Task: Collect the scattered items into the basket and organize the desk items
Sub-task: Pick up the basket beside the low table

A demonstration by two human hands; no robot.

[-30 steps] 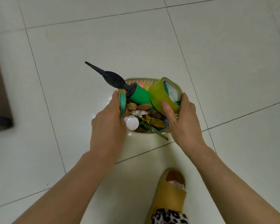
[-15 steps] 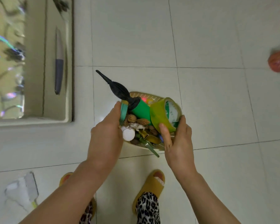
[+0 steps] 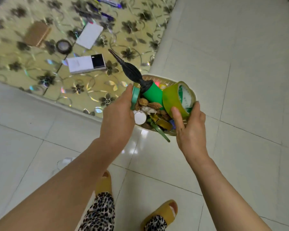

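One basket (image 3: 192,95), centre frame, is gripped by left hand (image 3: 118,114) and right hand (image 3: 190,129); one yellow tape roll (image 3: 173,99), print unreadable; one green pump (image 3: 150,92).

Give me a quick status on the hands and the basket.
Left hand and right hand each grip a side of the full basket, carried above the floor. Desk just ahead, boxes scattered on it. Path looks clear.

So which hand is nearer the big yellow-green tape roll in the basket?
Right. The right hand touches the tape roll, thumb against its near face. The left hand grips the opposite side of the basket, apart from it.
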